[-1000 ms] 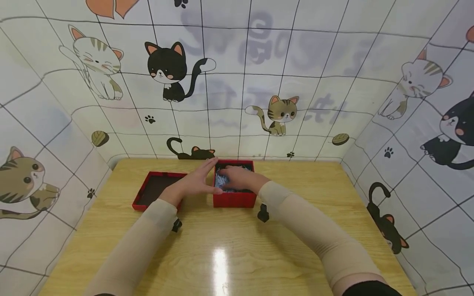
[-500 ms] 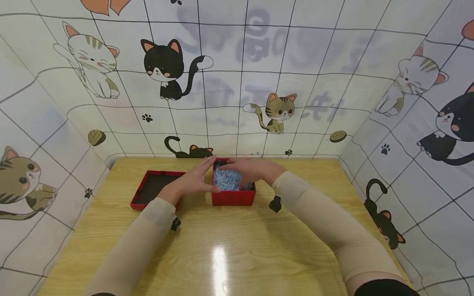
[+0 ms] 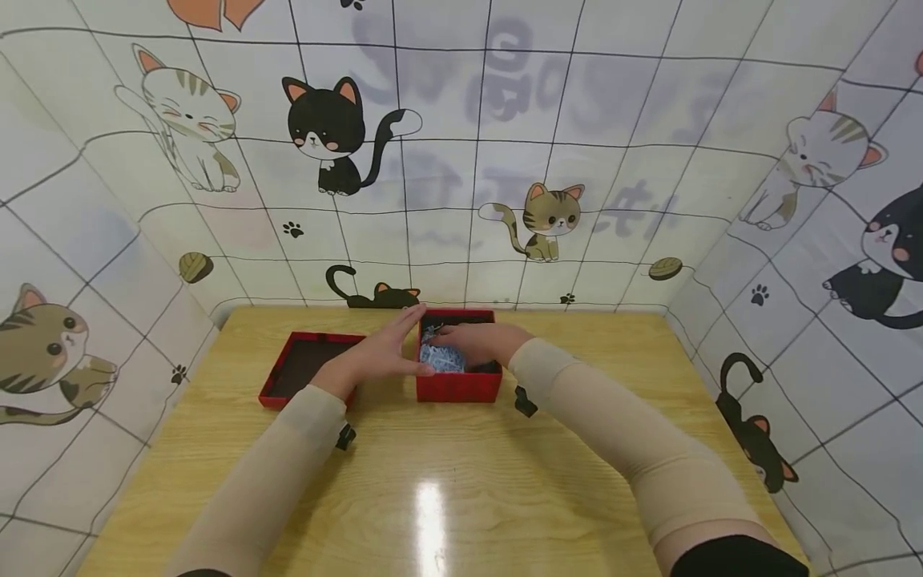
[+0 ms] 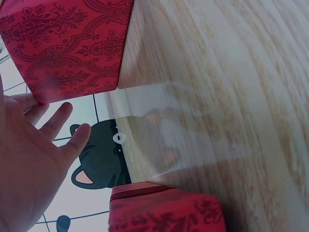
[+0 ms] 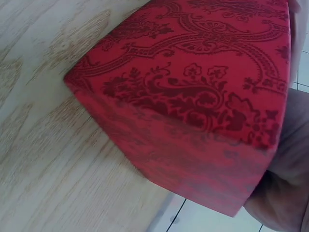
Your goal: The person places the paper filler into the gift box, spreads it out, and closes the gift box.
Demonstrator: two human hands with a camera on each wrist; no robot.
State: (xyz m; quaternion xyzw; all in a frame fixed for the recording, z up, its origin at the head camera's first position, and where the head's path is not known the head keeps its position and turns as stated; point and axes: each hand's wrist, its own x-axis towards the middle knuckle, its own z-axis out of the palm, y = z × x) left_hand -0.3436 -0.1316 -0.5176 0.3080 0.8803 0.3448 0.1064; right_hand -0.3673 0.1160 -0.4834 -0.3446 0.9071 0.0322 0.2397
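A red open-topped box (image 3: 458,389) stands near the back of the table, with pale blue shredded paper (image 3: 443,358) inside. My right hand (image 3: 479,343) reaches over the right rim into it, its fingers among the paper; their tips are hidden. At the box's left side is my left hand (image 3: 382,353), fingers extended and spread, with fingertips at the box's edge. The left wrist view has this hand (image 4: 34,159) beside the patterned red wall (image 4: 67,48). In the right wrist view the box wall (image 5: 193,96) covers most of the right hand.
Left of the box lies a red lid (image 3: 306,365) with its dark inside up, partly behind the left hand. The wooden table (image 3: 505,497) meets a cat-print backdrop (image 3: 447,176) at the back and both sides.
My right hand lifted toward the box's back right, exposing more paper, then went down and left into the paper again. The left hand keeps its place at the box.
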